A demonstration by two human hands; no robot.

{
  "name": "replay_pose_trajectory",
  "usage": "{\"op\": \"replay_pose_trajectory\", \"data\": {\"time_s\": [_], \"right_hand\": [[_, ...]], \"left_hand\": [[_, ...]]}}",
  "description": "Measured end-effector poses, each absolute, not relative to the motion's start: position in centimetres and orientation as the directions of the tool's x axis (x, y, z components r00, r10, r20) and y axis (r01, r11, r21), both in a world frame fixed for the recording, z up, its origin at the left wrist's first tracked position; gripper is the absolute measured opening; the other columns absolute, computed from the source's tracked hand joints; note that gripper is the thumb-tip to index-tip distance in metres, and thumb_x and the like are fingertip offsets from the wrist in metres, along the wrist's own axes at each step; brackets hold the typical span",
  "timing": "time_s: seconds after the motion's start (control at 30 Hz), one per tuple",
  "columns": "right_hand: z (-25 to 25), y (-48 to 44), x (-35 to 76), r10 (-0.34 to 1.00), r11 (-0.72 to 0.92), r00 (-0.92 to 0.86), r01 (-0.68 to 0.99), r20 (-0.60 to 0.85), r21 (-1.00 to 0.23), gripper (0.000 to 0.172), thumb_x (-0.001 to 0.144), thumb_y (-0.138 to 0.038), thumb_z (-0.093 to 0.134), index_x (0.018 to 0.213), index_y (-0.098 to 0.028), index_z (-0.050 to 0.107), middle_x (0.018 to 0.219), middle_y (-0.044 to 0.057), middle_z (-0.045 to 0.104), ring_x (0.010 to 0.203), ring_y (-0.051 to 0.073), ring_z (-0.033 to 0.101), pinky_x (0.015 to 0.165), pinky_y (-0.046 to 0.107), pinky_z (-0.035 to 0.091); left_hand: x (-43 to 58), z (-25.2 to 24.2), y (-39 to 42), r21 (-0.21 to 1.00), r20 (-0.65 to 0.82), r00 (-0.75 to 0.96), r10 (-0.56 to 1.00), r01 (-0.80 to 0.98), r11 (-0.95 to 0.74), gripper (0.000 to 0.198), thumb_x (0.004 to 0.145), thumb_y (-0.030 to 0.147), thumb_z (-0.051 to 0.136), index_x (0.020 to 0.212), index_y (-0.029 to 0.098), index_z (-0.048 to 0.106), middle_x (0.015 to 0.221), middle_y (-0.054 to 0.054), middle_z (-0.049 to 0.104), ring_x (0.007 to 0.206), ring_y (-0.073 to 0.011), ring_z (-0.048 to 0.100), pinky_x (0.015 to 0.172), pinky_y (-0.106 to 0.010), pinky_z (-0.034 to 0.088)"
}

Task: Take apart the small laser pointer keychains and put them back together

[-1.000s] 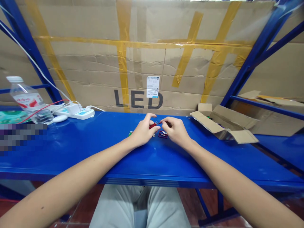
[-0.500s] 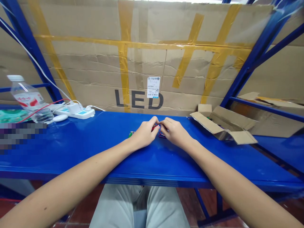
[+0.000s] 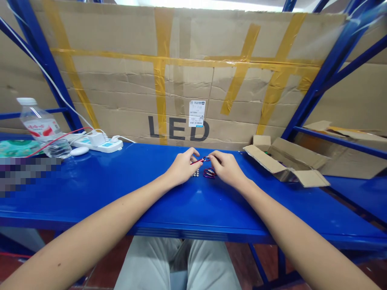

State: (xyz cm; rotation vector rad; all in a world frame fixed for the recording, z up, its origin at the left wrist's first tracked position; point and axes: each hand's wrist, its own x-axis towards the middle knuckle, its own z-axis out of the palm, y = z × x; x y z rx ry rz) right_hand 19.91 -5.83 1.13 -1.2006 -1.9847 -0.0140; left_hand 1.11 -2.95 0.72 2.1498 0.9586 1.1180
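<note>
Landmark: glossy purple-red looped clips [image 3: 208, 176]. Slim red rod-like piece [image 3: 198, 161]: above-left of the clips in view, pinched by the left hand [image 3: 183, 166], the nearer; its long axis points toward the right hand [image 3: 225, 166], whose fingertips grasp the small dark loop [image 3: 207, 158] at its end

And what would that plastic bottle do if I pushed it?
The plastic bottle would probably tip if pushed near the top, since it's taller than wide. Once down, it might roll, because its sides look round.
</note>
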Motion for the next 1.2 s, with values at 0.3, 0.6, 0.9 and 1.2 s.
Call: {"op": "replay_pose_trajectory", "data": {"time_s": [0.3, 0.6, 0.9, 1.2], "right_hand": [[1.3, -4.6, 20.9, 0.944, 0.294, -0.013, 0.478, 0.328, -0.827, 0.021, 0.083, -0.031, 0.053, 0.076, -0.015, 0.065, 0.063, 0.003, 0.065, 0.056, 0.015, 0.060, 0.053, 0.026, 0.045], [1.6, -6.3, 19.3, 0.849, 0.527, -0.268, 0.472, 0.455, -0.706, 0.027, 0.086, -0.035, 0.058, 0.097, -0.016, 0.072, 0.095, 0.008, 0.074, 0.085, 0.020, 0.065, 0.077, 0.032, 0.050], [1.0, -5.5, 19.6, 0.865, 0.481, -0.164, 0.538, 0.474, -0.692, 0.030, 0.089, -0.037, 0.047, 0.084, -0.015, 0.066, 0.058, 0.000, 0.058, 0.055, 0.014, 0.050, 0.054, 0.026, 0.039], [1.3, -5.4, 20.0, 0.859, 0.466, -0.142, 0.615, 0.493, -0.636, 0.028, 0.089, -0.034, 0.046, 0.081, -0.016, 0.065, 0.058, 0.000, 0.058, 0.057, 0.015, 0.050, 0.056, 0.027, 0.037]], "left_hand": [[-0.3, 1.7, -1.4, 0.866, 0.391, 0.338, 0.856, 0.179, -0.466, 0.011, 0.074, 0.017, 0.067, 0.084, 0.015, 0.062, 0.072, -0.003, 0.067, 0.067, -0.0151, 0.064, 0.063, -0.028, 0.049], [0.5, 1.6, -2.5, 0.847, 0.459, 0.363, 0.811, 0.097, -0.523, 0.021, 0.079, 0.034, 0.068, 0.080, 0.014, 0.066, 0.066, -0.002, 0.066, 0.062, -0.0144, 0.061, 0.062, -0.028, 0.048], [0.8, 1.0, -1.1, 0.954, 0.270, 0.285, 0.920, -0.207, -0.216, 0.046, 0.093, 0.053, 0.046, 0.094, 0.011, 0.067, 0.100, -0.016, 0.072, 0.087, -0.0215, 0.069, 0.081, -0.035, 0.052], [-0.2, 1.8, -0.9, 0.924, 0.161, 0.390, 0.907, -0.382, 0.001, 0.059, 0.095, 0.056, 0.031, 0.104, 0.009, 0.066, 0.124, -0.023, 0.064, 0.114, -0.0295, 0.063, 0.100, -0.041, 0.047]]}}
